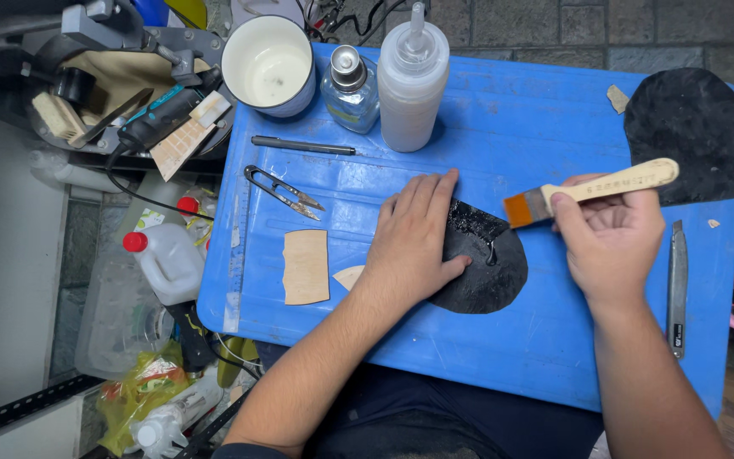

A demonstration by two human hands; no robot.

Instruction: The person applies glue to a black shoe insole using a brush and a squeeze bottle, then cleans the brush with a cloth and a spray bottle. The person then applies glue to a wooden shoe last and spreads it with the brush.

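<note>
Blue plastic board (503,127) over cluttered grey stone floor (639,30), bottles alongside.

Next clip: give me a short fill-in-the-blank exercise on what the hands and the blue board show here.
1. The left hand presses flat on a black ____ piece lying on the blue board.
2. The right hand holds a ____ with orange bristles.
3. Left of the left hand lies a tan piece; above it, metal ____.
4. The white cup stands at the board's top ____ corner.

Missing words: leather; brush; snips; left
</note>
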